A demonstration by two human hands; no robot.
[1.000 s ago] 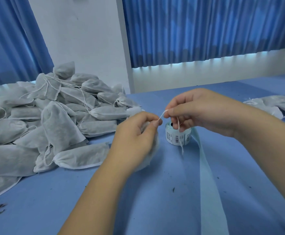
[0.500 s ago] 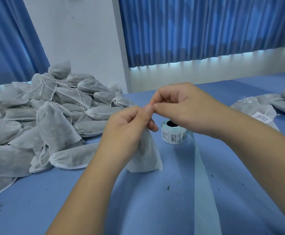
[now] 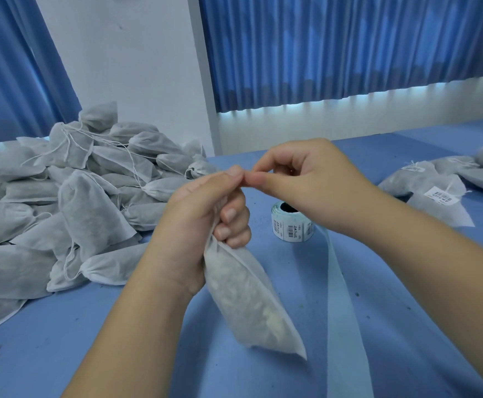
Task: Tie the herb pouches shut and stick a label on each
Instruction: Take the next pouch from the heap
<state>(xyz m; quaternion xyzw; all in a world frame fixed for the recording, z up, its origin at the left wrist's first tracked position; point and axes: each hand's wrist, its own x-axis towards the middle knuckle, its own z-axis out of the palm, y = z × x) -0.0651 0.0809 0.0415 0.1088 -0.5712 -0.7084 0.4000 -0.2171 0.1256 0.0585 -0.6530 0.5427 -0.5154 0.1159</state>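
While L hand [image 3: 203, 222] grips pouch [image 3: 248, 305] neck | R hand [image 3: 306, 185] pinches its top

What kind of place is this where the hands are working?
Likely a small packing workroom: a heap of white drawstring pouches on the blue table, a roll of barcode labels, and finished labelled pouches set aside.

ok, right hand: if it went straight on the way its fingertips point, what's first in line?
The left hand: the right hand points left, its fingertips meeting the left hand's thumb and forefinger tips above the pouch. Whether they pinch anything between them is unclear.
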